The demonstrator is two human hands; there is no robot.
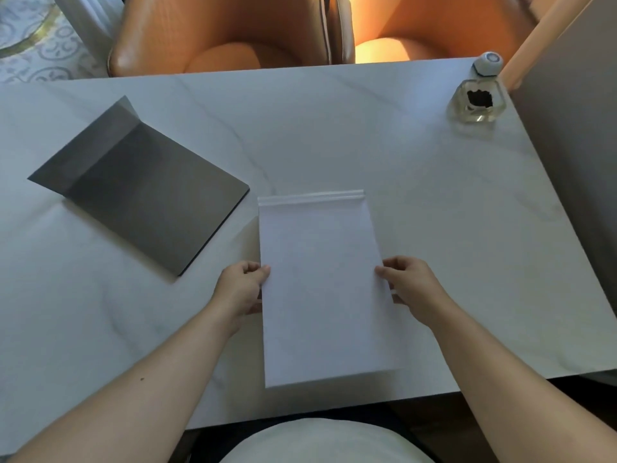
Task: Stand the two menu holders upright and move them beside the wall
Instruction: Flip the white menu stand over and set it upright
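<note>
A white menu holder [320, 279] with a clear strip along its far edge is in front of me on the marble table [367, 135]. My left hand [242, 289] grips its left edge and my right hand [409, 285] grips its right edge, thumbs on top. Whether it lies flat or is slightly tilted I cannot tell. A dark grey menu holder [147, 195] lies flat at the left of the table, its folded base flap toward the far left. The wall [574, 155] runs along the table's right side.
A glass bottle [477, 101] with a dark inside and a small white round device [488, 63] stand at the far right corner beside the wall. Two orange chairs [233, 31] face the table's far edge. The table's near edge is close to my body.
</note>
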